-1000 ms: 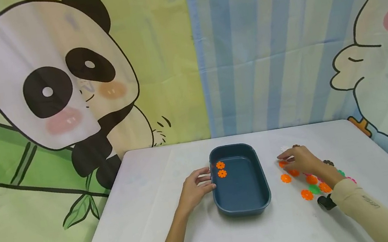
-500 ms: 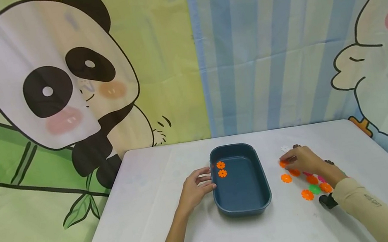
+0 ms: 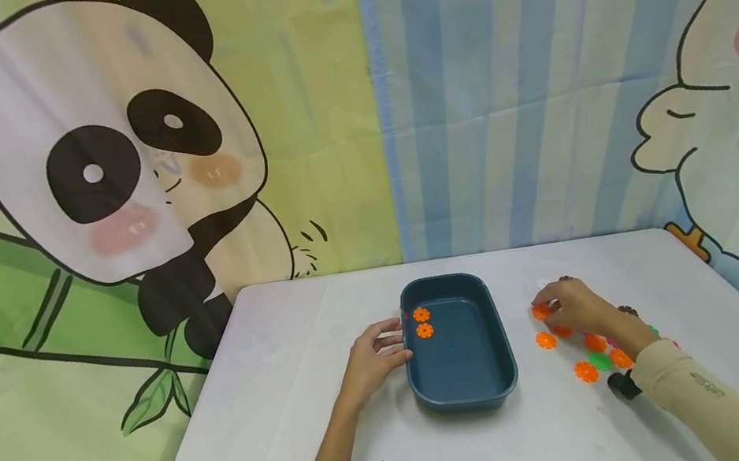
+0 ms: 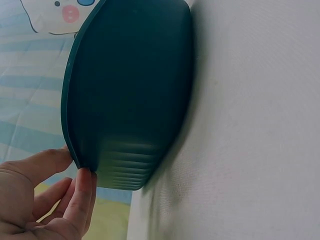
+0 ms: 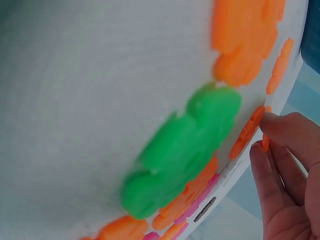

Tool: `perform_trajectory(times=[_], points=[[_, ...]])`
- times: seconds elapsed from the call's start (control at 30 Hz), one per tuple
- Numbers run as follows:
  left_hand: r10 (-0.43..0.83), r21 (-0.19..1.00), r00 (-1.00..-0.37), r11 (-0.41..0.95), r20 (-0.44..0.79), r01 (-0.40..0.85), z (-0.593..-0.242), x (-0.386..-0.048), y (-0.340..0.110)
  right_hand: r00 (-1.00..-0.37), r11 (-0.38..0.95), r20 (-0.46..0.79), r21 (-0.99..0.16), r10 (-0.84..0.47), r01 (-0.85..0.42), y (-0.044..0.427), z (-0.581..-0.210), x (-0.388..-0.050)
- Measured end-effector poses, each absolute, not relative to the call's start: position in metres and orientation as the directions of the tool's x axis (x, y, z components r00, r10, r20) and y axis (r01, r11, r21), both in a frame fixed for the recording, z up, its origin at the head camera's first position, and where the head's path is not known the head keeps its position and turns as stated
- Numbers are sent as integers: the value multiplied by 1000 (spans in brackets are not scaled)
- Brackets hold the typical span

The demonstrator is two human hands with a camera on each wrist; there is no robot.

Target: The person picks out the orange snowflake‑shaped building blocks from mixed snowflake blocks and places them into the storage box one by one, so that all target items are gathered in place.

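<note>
A dark blue rectangular tub (image 3: pixel 461 360) stands mid-table, with two orange flower-shaped discs (image 3: pixel 422 322) lying inside along its left side. My left hand (image 3: pixel 376 357) is at the tub's left rim; in the left wrist view its thumb (image 4: pixel 50 162) and a finger (image 4: pixel 80 197) pinch the rim edge. To the right of the tub, my right hand (image 3: pixel 573 307) is over the scattered discs. In the right wrist view, its thumb and fingertip pinch a thin orange flower-shaped disc (image 5: pixel 266 142), seen edge-on close to other pieces.
Several loose discs lie right of the tub, including an orange disc (image 3: pixel 586 372), a green disc (image 3: pixel 600 361) and a dark disc (image 3: pixel 628 310). A white disc (image 3: pixel 541 284) is partly behind the right hand. A printed curtain (image 3: pixel 295 114) hangs behind the white table (image 3: pixel 281 403).
My right hand stays near the same spot among the discs, its fingers shifting slightly around an orange disc. My left hand and the tub keep their places.
</note>
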State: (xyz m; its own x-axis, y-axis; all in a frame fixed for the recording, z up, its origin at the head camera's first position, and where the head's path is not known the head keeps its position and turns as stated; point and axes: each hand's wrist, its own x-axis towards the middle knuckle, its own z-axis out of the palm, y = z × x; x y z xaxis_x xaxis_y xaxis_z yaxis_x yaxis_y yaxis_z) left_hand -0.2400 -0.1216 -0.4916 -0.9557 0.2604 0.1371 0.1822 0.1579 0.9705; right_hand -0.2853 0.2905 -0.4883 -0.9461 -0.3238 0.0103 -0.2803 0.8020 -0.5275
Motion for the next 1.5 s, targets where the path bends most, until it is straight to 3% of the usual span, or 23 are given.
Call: perform_trajectory(times=[0.2,0.6,1.0,1.5], points=[[259,972,-957,157,131,176,-492,-240,-121,-949,828,-12,-493,-315,-268,289,-486,-284],[258,973,-958,154,128,171,-494,-241,-121,-947,785,121,-533,-297,-315,272,-467,-282],[260,972,-955,149,139,182,-492,-240,-120,-859,710,287,-483,-424,-512,222,-418,-296],[262,974,-956,143,132,174,-493,-240,-121,-759,622,424,-438,-493,-649,149,-382,-317]])
